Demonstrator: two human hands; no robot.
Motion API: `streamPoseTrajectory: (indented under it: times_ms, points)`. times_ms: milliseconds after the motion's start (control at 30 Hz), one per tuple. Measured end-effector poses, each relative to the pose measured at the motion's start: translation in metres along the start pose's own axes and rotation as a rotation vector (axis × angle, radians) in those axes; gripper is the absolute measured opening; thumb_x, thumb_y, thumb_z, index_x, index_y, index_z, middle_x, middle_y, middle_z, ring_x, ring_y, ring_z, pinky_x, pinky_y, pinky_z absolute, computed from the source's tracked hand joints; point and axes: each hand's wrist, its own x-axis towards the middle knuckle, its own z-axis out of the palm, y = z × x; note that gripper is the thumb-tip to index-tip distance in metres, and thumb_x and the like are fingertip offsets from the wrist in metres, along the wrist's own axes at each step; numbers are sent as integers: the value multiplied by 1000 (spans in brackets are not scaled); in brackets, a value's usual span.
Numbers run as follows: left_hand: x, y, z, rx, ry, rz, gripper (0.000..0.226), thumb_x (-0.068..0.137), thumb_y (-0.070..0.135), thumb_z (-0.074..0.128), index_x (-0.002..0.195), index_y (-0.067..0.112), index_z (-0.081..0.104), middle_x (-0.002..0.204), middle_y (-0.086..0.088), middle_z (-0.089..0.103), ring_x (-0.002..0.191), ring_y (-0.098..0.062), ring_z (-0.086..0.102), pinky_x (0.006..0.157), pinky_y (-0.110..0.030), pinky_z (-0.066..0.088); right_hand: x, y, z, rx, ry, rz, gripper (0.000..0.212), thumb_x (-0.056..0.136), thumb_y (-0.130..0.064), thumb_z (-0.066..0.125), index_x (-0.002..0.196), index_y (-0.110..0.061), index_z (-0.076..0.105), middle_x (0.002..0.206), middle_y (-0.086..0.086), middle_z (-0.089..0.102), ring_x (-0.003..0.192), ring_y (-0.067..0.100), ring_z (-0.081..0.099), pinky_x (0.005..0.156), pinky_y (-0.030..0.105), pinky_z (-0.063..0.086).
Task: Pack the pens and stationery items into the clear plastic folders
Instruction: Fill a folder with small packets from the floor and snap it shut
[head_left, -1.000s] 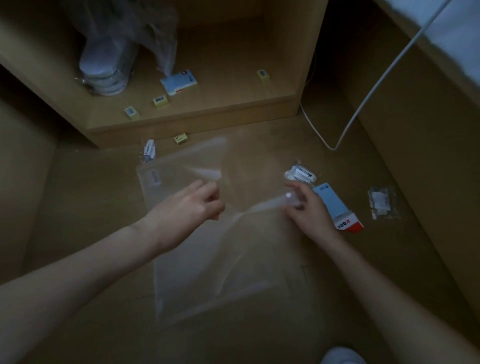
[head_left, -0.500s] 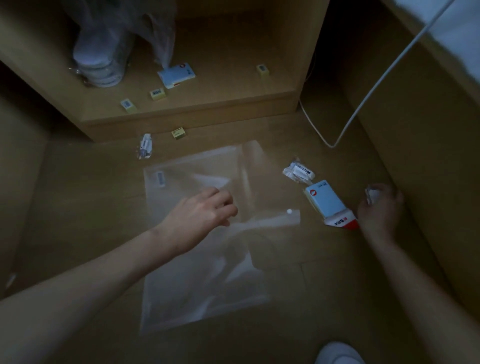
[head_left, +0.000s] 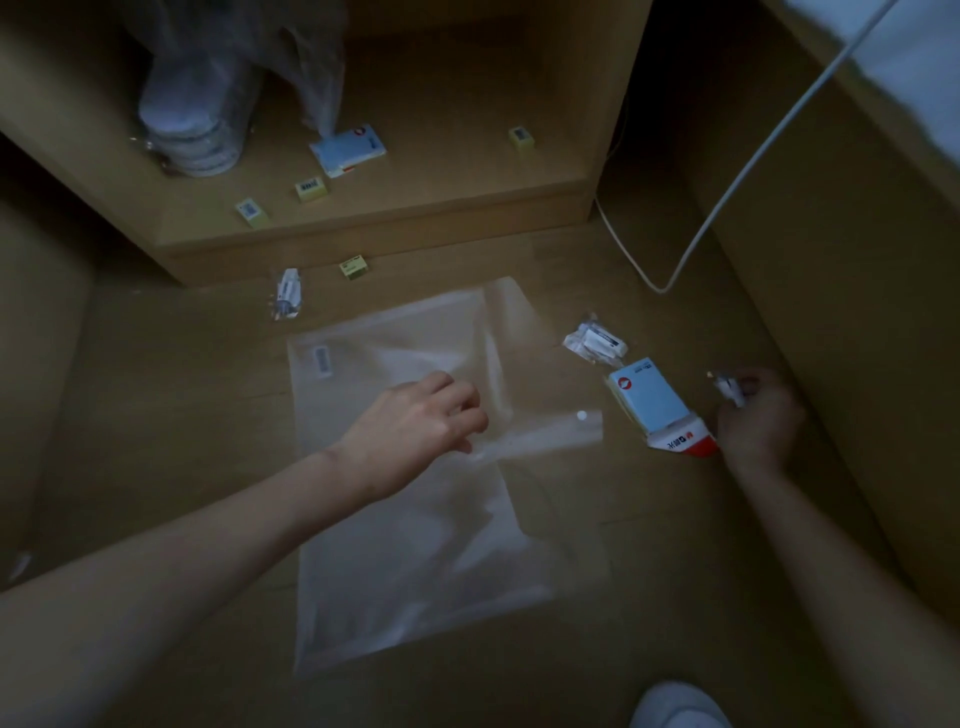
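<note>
A: The clear folder (head_left: 405, 519)?
B: Flat on the floor (head_left: 156, 415), translucent, white snap on its flap, long axis running toward the shelf (head_left: 415, 218).
A: Hands?
B: Left hand (head_left: 415, 426) pinches the flap, fingers curled. Right hand (head_left: 758, 415), right of the folder past the blue-white box (head_left: 652, 397), holds a small packet (head_left: 730, 387).

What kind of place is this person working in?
Probably a bedroom or dorm floor: a wooden floor, an open low wooden cabinet, a white cable, and what looks like bedding at upper right.
</note>
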Motion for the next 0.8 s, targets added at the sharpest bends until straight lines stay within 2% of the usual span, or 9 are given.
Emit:
streamPoseTrajectory:
  times_ms: [100,200,300,400,500,600,667,733,800]
  points:
    - [1,1,-1,16,10,2,29,80,33,44,79,18,69,83,1,64,74,-19,62,50,-23,38,-6,-16,-7,137,60,-30,34,83,5,60,115,-3,62,114,16,65,105,30,62,85,39,50]
    - [1,1,0,26,27,4,28,80,32,45,80,18,70,83,1,64,73,-19,62,51,-23,37,-22,-47,-10,282,21,-64,31,82,5,61,110,-8,64,108,9,66,94,18,61,76,25,47]
    - [-1,2,1,40,40,1,27,82,32,46,81,18,69,85,1,64,75,-19,61,55,-22,34,-51,-85,-4,505,-208,-83,28,83,-2,68,107,-14,60,100,3,64,80,7,56,62,7,44]
    - [-5,2,1,52,45,0,25,84,33,48,82,19,69,87,1,64,78,-19,60,56,-23,34,-85,-114,10,625,-540,-65,26,82,-7,70,105,-12,60,90,-2,61,76,5,56,66,12,46]
    - [-7,1,-2,55,70,16,25,84,33,49,84,17,68,88,-1,64,80,-21,59,55,-26,39,-117,-126,35,641,-814,-43,30,78,12,66,105,3,59,81,7,57,68,10,50,60,11,42]
    - [-11,-1,-3,64,101,28,18,84,30,57,87,16,68,88,-2,63,81,-21,56,50,-28,42,-138,-127,50,570,-977,-58,28,77,18,57,103,9,60,72,2,52,62,7,44,54,10,35]
    - [-16,-2,-2,69,105,20,12,81,26,65,87,17,67,89,-1,63,82,-20,54,50,-29,43,-143,-123,53,514,-1078,-132,26,79,12,59,104,4,61,76,2,56,66,8,48,59,12,37]
    - [-20,-2,-2,70,106,10,12,83,28,64,86,17,66,89,-1,62,84,-20,52,55,-29,43,-143,-119,52,452,-1143,-245,28,78,5,56,105,6,62,85,7,60,74,12,51,64,19,40]
    - [-21,-1,-4,68,107,4,16,86,31,59,84,17,66,89,-1,63,83,-20,53,59,-27,41,-139,-117,50,438,-1145,-262,28,78,10,50,104,8,61,85,9,60,69,7,54,63,15,42]
